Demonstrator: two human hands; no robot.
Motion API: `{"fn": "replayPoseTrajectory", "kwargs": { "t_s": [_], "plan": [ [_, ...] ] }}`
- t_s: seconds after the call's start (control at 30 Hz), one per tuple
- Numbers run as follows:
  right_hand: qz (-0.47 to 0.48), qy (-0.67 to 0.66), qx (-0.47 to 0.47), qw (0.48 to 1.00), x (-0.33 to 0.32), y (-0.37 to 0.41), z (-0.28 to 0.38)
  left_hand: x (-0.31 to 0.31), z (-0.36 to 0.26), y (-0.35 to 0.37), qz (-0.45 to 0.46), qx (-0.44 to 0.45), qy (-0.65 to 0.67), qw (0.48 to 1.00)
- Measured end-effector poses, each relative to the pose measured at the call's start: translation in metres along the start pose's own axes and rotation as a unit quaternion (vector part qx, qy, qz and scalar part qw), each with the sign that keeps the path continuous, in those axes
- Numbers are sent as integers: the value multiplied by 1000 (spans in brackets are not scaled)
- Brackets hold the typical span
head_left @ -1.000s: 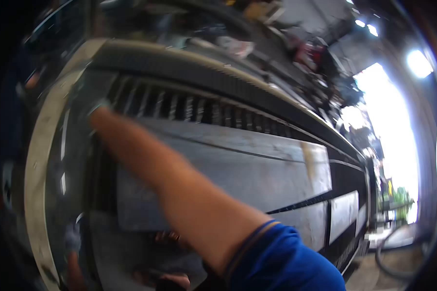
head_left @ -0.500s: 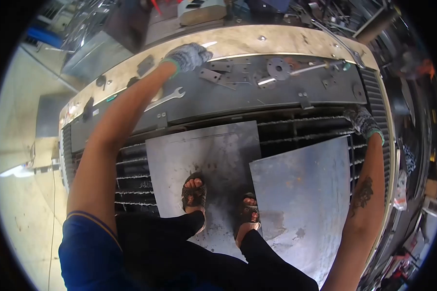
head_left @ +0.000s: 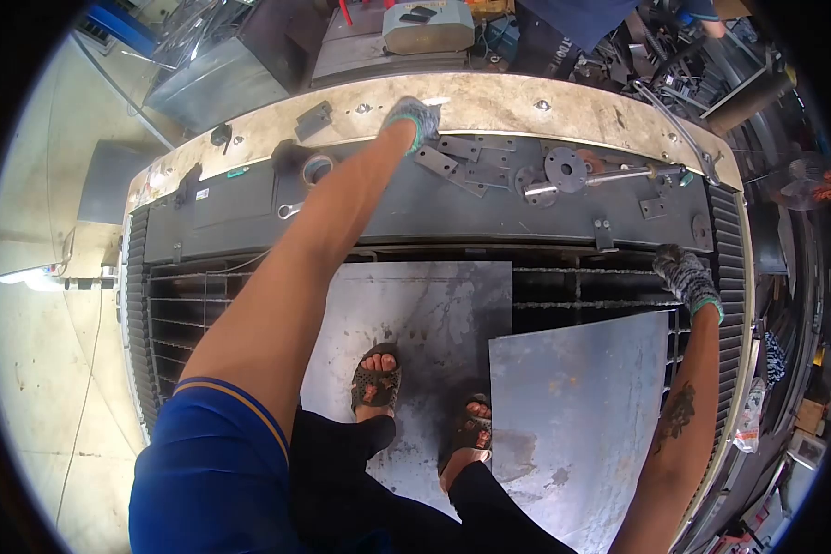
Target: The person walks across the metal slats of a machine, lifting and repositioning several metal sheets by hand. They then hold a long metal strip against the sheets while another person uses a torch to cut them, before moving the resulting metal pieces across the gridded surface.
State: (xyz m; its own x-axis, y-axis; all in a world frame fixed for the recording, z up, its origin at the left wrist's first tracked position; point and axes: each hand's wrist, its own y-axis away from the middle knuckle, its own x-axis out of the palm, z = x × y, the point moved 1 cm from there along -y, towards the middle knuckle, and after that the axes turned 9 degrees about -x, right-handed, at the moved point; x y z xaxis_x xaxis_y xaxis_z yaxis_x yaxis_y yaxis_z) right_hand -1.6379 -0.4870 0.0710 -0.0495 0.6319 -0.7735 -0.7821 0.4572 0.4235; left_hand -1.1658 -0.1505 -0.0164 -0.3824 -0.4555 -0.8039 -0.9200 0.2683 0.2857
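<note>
My left hand [head_left: 414,122], in a grey knitted glove, rests on the worn beige rim [head_left: 489,103]; its fingers face away from me. Just right of it lie several flat drilled metal plates [head_left: 489,172]. A round flange [head_left: 554,177] and a metal rod [head_left: 632,176] lie farther right on the dark ledge [head_left: 379,214]. Below my left forearm, one ring end of a wrench [head_left: 289,210] shows; the rest is hidden. My right hand [head_left: 686,279], also gloved, has curled fingers by the ledge's lower right edge, over the grating [head_left: 609,273]. What it grips is hidden.
My sandalled feet stand on a metal sheet [head_left: 415,314]; a second sheet [head_left: 572,406] lies to the right. Dark gaps show between the grating bars. A tape roll [head_left: 307,172] sits on the ledge. A long wrench [head_left: 679,131] crosses the rim. Beyond it is another person's blue clothing [head_left: 577,18].
The view has shifted, so the rim and ledge sit lower and farther right. My left forearm has swung right, uncovering the tape roll and covering the wrench's open jaw. My right hand stays by the ledge.
</note>
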Motion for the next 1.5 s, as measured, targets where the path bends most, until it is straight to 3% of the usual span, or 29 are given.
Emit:
{"fn": "replayPoseTrajectory", "kwargs": {
  "t_s": [0.1,0.17,0.23,0.27,0.3,0.33,0.37,0.4,0.43,0.53,0.63,0.7,0.77,0.83,0.87,0.97,1.03,1.1,1.17,1.2,1.23,1.3,1.33,1.37,1.43,1.47,1.5],
  "plan": [
    [10,63,15,998,8,-9,-37,34,4,19,6,-10,1,1000],
    [12,18,46,999,12,-7,-44,32,-3,61,67,-40,-65,995],
    [-7,31,15,999,11,4,-28,54,29,55,141,-14,-150,979],
    [7,62,17,998,12,5,-22,58,50,61,97,14,-58,993],
    [12,42,40,998,11,5,-25,47,48,72,139,70,-74,985],
    [15,23,63,998,9,5,-28,38,50,77,123,56,-50,990],
    [19,124,13,992,6,7,-25,29,52,82,108,43,-25,993],
    [21,116,28,993,2,13,-15,55,90,37,68,3,-37,997],
    [17,132,20,991,3,8,-24,29,68,49,59,37,-128,989],
    [-34,186,6,982,-8,9,-32,25,79,30,23,9,-124,992],
    [-62,156,-8,986,-30,8,-10,-31,37,73,-36,56,-83,994],
    [-130,80,-3,988,-37,1,-26,-48,23,82,-48,53,-149,986],
    [-157,76,17,985,-47,13,10,-63,16,94,-41,66,-170,982],
    [-225,102,-3,969,-52,13,18,-64,23,92,-162,175,-210,948],
    [-235,-41,-36,970,-52,5,15,-76,8,107,-117,157,-228,954],
    [-274,-130,-101,948,-60,-11,30,-73,9,119,-98,193,-282,934],
    [-268,-157,-93,946,-66,-10,63,-66,19,120,-121,224,-277,926],
    [-380,4,-238,894,-67,-4,97,-67,11,137,-48,212,-271,938],
    [-443,134,-239,854,-75,20,153,-70,9,148,-44,251,-271,928],
    [-395,105,-230,883,-83,22,162,-69,16,144,-33,227,-322,918],
    [-378,191,-337,841,-84,17,159,-65,17,138,-22,212,-369,905],
    [-389,397,-318,768,-67,-21,111,-58,17,156,-198,403,-248,858],
    [-377,352,-303,801,-68,0,128,-61,-4,176,-211,435,-264,835],
    [-271,166,-245,916,-71,32,153,-66,-21,192,-230,457,-284,811],
    [-346,-80,-279,892,-27,-8,98,-57,-42,209,-214,512,-199,808],
    [-184,-275,-276,902,-10,15,102,-54,-50,219,-192,547,-130,805],
    [-24,-514,-188,837,7,41,108,-48,-60,229,-186,548,-134,804]
  ]
}}
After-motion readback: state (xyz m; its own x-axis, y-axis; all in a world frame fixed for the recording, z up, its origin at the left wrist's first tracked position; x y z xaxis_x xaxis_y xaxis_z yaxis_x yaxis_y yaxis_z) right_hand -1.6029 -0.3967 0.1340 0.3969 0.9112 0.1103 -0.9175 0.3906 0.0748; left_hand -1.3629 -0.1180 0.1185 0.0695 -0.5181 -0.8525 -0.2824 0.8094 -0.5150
